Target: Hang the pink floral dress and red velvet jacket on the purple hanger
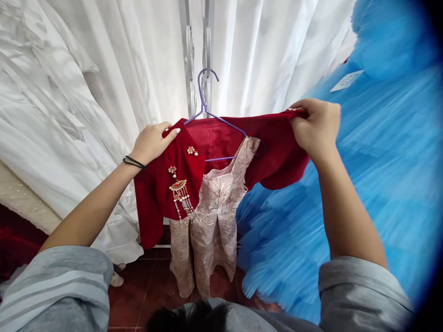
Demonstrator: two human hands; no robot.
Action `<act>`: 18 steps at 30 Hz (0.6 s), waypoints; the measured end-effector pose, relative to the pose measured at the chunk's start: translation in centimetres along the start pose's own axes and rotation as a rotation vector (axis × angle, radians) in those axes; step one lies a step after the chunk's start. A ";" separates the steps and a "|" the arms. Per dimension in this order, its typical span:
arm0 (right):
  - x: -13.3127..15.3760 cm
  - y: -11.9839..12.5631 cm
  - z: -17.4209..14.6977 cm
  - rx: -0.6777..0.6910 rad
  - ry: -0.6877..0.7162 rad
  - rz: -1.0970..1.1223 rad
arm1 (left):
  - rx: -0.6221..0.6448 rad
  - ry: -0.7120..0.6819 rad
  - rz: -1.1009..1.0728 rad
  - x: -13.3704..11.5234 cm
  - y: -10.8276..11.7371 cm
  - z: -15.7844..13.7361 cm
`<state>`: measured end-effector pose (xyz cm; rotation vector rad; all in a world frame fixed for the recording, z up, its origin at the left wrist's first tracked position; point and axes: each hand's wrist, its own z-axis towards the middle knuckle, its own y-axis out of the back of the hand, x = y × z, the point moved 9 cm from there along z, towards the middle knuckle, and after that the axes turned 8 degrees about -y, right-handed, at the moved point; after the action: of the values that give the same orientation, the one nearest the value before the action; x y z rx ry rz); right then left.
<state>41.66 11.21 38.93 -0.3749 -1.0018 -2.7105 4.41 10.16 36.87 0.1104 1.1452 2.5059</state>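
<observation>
A purple wire hanger (201, 92) hangs from a grey metal rack, carrying a pale pink dress (218, 198) with a gold pattern. Over the dress is a dark red velvet jacket (187, 180) with beaded flower ornaments and a fan-shaped tassel brooch (178, 186). My left hand (154, 140) pinches the jacket at its left shoulder, by the hanger's left arm. On the other side, my right hand (316, 127) grips the jacket's edge and holds it stretched out to the right, off the hanger. The hanger's right arm shows inside the dress strap.
White curtains (138, 50) hang behind the metal rack (206, 50). A white gown (34, 106) is at the left. A big blue tulle dress (363, 175) fills the right side, with a white tag (347, 80) on it. Below is a red tiled floor (131, 306).
</observation>
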 end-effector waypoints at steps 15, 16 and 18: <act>14.0 -9.1 -15.6 0.560 0.162 -0.077 | -0.020 0.078 0.073 -1.7 -0.1 -2.2; 13.5 -11.0 -16.5 0.613 0.150 -0.108 | -0.034 0.055 0.084 -2.1 0.0 -2.4; 12.4 -13.2 -17.9 0.660 0.131 -0.144 | -0.069 -0.067 0.109 -3.7 0.0 -2.6</act>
<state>23.22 7.67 21.76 -0.0011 -1.8340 -2.2866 7.25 6.92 35.52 0.2426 1.0520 2.6126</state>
